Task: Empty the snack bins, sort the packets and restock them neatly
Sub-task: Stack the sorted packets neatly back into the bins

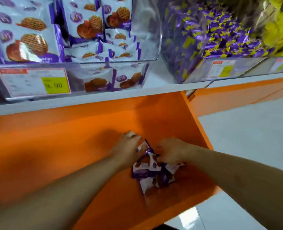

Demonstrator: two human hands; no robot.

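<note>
A shop: clear snack bins [154, 47] with price labels [34, 82] on orange shelving [71, 130].

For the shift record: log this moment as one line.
stage: gathering | left hand: on packets | right hand: grips packets | packets: heaped on orange shelf | cookie bin: stocked

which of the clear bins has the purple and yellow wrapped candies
The right bin, heaped with small purple-and-yellow candies; the left bin holds white biscuit packets.
</note>
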